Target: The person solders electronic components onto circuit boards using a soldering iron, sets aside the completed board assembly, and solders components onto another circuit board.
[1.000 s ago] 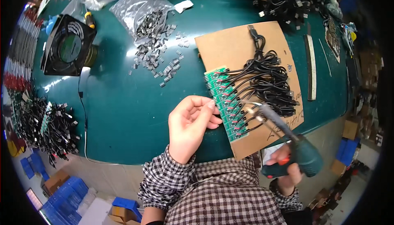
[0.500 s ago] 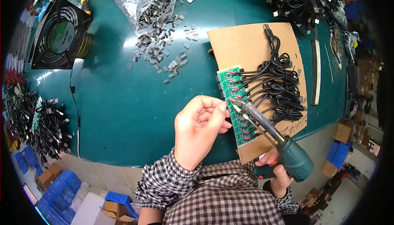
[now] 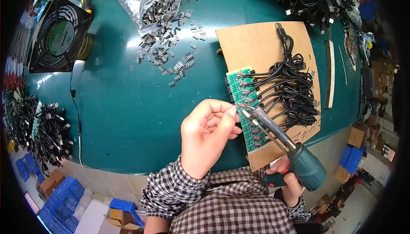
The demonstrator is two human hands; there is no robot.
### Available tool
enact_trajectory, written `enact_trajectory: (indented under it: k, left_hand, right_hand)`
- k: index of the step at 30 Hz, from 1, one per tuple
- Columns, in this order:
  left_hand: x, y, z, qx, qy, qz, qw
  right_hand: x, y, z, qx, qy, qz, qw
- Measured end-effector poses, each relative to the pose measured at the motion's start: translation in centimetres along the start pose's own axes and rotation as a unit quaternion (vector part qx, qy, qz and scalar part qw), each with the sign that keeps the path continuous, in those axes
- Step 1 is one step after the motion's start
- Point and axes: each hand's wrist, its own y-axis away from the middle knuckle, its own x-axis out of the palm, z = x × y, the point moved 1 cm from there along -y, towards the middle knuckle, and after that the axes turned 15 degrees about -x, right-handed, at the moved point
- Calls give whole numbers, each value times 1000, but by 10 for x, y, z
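While the right hand (image 3: 287,178) grips a green soldering iron (image 3: 282,142), its tip meets the green circuit board (image 3: 247,108) just ahead. Beside it, the left hand (image 3: 208,133) pinches its fingertips (image 3: 232,111) at the board's edge, though what they hold is too small to tell. Black cables (image 3: 288,91) fan out beyond the right hand.

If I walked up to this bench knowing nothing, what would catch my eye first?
Probably the right hand near the table's front edge, gripping a green soldering gun whose tip meets a strip of green circuit boards on a cardboard sheet. The left hand pinches at that same spot. Black cables fan out behind.
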Motion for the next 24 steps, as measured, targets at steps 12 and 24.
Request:
enact_trajectory:
  k: [12, 24]
  left_hand:
    - [-1, 0, 1, 5, 1, 3, 1000]
    - [0, -1, 1, 7, -1, 4, 1000]
  right_hand:
    - [6, 1, -1, -17, 52, -21, 998]
    - [1, 8, -1, -12, -25, 0, 1000]
